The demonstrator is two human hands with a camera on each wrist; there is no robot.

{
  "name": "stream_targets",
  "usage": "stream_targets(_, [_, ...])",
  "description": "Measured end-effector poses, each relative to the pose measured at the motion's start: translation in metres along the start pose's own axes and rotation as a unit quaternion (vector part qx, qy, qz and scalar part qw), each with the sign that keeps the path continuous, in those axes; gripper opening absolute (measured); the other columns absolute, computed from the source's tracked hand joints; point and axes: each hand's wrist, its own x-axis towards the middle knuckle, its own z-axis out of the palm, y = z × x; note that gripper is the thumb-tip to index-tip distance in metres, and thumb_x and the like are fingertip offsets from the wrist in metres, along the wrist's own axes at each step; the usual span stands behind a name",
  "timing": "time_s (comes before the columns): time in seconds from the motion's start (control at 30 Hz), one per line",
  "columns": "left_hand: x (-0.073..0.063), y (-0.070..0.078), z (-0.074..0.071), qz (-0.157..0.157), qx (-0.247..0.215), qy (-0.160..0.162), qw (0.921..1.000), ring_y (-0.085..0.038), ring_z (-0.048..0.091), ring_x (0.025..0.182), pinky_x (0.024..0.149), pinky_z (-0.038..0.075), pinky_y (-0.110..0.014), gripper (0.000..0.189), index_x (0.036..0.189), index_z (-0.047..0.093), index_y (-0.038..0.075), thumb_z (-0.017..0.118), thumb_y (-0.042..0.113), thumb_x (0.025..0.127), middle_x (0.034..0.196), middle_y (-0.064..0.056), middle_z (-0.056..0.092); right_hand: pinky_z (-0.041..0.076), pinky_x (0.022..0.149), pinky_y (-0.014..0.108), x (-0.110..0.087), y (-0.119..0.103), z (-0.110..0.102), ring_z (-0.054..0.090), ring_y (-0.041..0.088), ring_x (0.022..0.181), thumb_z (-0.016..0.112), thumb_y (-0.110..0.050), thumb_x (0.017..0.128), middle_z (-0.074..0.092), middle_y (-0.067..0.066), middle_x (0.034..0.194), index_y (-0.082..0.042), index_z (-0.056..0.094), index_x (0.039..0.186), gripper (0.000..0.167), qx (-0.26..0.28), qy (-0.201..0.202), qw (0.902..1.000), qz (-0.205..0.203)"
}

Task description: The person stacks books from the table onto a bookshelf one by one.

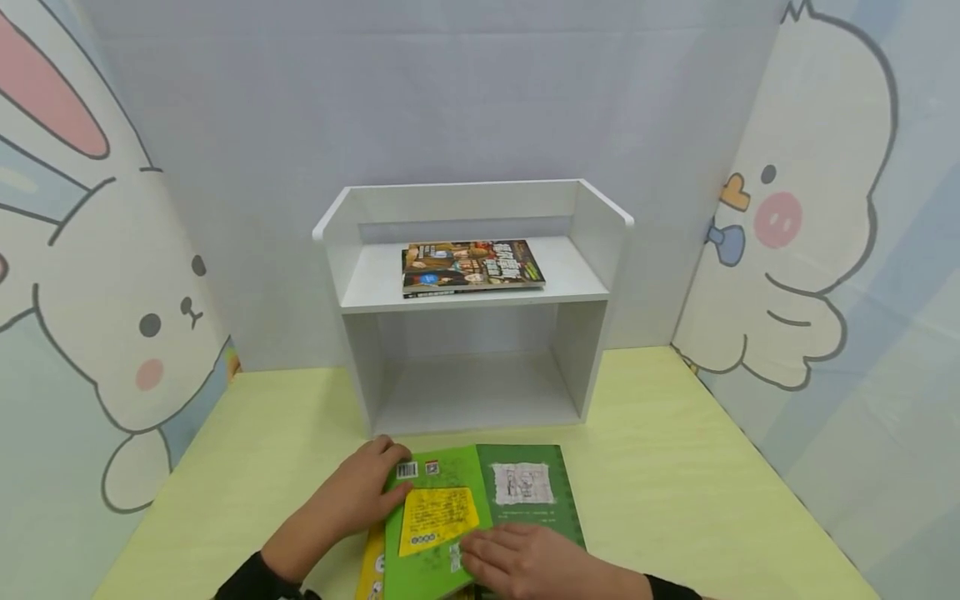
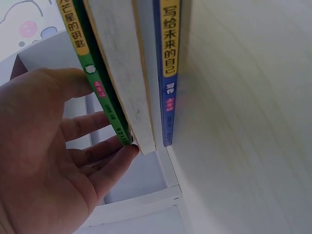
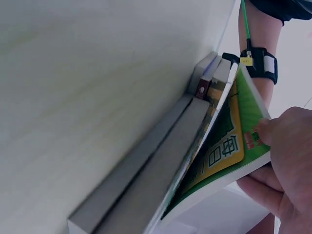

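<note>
A light green book with a yellow text panel and barcode lies on a stack of books in front of the shelf. To its right shows a darker green panel with a sketch. My left hand grips the left edge, thumb on top; in the left wrist view its fingers reach a green spine. My right hand lies over the lower part in the head view. The right wrist view shows that hand pinching a green cover tilted away from the stack.
A white two-level shelf stands behind, with comic-covered books lying on its upper level. A yellow book peeks out beneath the green one. A blue-spined book is lower in the stack. Cartoon-printed walls flank the pale yellow table.
</note>
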Motion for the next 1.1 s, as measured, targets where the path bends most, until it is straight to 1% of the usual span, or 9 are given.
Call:
stream_targets(0.13, [-0.001, 0.000, 0.000, -0.008, -0.009, 0.017, 0.9998, -0.014, 0.061, 0.098, 0.089, 0.061, -0.042, 0.034, 0.129, 0.075, 0.010, 0.084, 0.024, 0.100, 0.116, -0.001, 0.066, 0.054, 0.109, 0.023, -0.001, 0.001, -0.003, 0.070, 0.013, 0.130, 0.058, -0.040, 0.116, 0.074, 0.005, 0.142, -0.009, 0.073, 0.141, 0.042, -0.015, 0.041, 0.9990, -0.008])
stream_targets(0.27, [-0.002, 0.002, -0.004, -0.027, -0.030, 0.041, 0.9983, -0.011, 0.063, 0.095, 0.085, 0.062, -0.037, 0.026, 0.124, 0.079, 0.008, 0.082, 0.016, 0.100, 0.113, 0.003, 0.066, 0.053, 0.111, 0.024, -0.002, 0.002, -0.010, 0.069, 0.013, 0.131, 0.057, -0.039, 0.117, 0.074, 0.005, 0.142, -0.008, 0.072, 0.142, 0.042, -0.020, 0.061, 0.9978, -0.013])
stream_targets(0.4, [-0.003, 0.005, -0.014, -0.038, -0.066, 0.082, 0.9937, -0.012, 0.071, 0.100, 0.088, 0.065, -0.036, 0.020, 0.121, 0.081, 0.007, 0.080, 0.011, 0.101, 0.111, 0.005, 0.067, 0.052, 0.112, 0.025, -0.003, 0.003, -0.020, 0.070, 0.014, 0.131, 0.056, -0.036, 0.118, 0.073, 0.006, 0.143, -0.007, 0.071, 0.143, 0.042, -0.016, 0.075, 0.9970, -0.010])
stream_targets(0.47, [-0.004, 0.006, -0.022, -0.025, -0.076, 0.111, 0.9905, -0.015, 0.074, 0.104, 0.089, 0.066, -0.038, 0.019, 0.120, 0.082, 0.008, 0.080, 0.008, 0.101, 0.112, 0.005, 0.068, 0.054, 0.111, 0.026, -0.003, 0.004, -0.026, 0.070, 0.014, 0.131, 0.052, -0.031, 0.120, 0.073, 0.007, 0.144, -0.006, 0.070, 0.145, 0.039, -0.021, 0.085, 0.9962, -0.005])
stream_targets(0.57, [-0.005, 0.010, -0.036, 0.008, -0.070, 0.160, 0.9847, -0.017, 0.076, 0.102, 0.085, 0.067, -0.040, 0.018, 0.117, 0.083, 0.009, 0.079, 0.005, 0.100, 0.112, 0.003, 0.070, 0.056, 0.109, 0.028, -0.005, 0.007, -0.040, 0.070, 0.015, 0.132, 0.046, -0.026, 0.122, 0.072, 0.008, 0.146, -0.005, 0.068, 0.147, 0.039, -0.031, 0.100, 0.9945, 0.006])
stream_targets(0.63, [-0.005, 0.012, -0.047, 0.038, -0.057, 0.196, 0.9783, -0.016, 0.074, 0.097, 0.079, 0.065, -0.036, 0.017, 0.116, 0.084, 0.010, 0.079, 0.005, 0.100, 0.111, 0.003, 0.071, 0.058, 0.107, 0.030, -0.005, 0.010, -0.051, 0.070, 0.017, 0.132, 0.040, -0.021, 0.123, 0.072, 0.009, 0.146, -0.004, 0.068, 0.146, 0.041, -0.050, 0.110, 0.9926, 0.009])
stream_targets(0.77, [-0.001, 0.021, -0.068, 0.086, -0.043, 0.251, 0.9632, -0.015, 0.070, 0.092, 0.072, 0.061, -0.032, 0.017, 0.116, 0.083, 0.008, 0.078, 0.005, 0.100, 0.114, 0.000, 0.073, 0.060, 0.105, 0.033, 0.000, 0.016, -0.075, 0.072, 0.020, 0.131, 0.037, -0.009, 0.122, 0.073, 0.013, 0.143, -0.001, 0.071, 0.141, 0.040, -0.101, 0.134, 0.9857, 0.003])
stream_targets(0.93, [0.007, 0.037, -0.098, 0.136, -0.055, 0.304, 0.9414, -0.019, 0.074, 0.096, 0.075, 0.065, -0.038, 0.019, 0.117, 0.082, 0.003, 0.073, 0.004, 0.101, 0.117, -0.004, 0.073, 0.062, 0.101, 0.034, 0.008, 0.025, -0.108, 0.075, 0.023, 0.125, 0.042, -0.008, 0.121, 0.074, 0.016, 0.140, 0.001, 0.074, 0.137, 0.037, -0.156, 0.164, 0.9740, -0.015])
stream_targets(1.1, [0.016, 0.050, -0.130, 0.173, -0.066, 0.351, 0.9178, -0.020, 0.075, 0.098, 0.077, 0.066, -0.039, 0.021, 0.117, 0.083, 0.003, 0.068, 0.005, 0.102, 0.117, -0.004, 0.073, 0.064, 0.096, 0.038, 0.015, 0.033, -0.137, 0.077, 0.026, 0.121, 0.048, -0.011, 0.120, 0.075, 0.019, 0.137, 0.004, 0.075, 0.135, 0.034, -0.189, 0.193, 0.9625, -0.027])
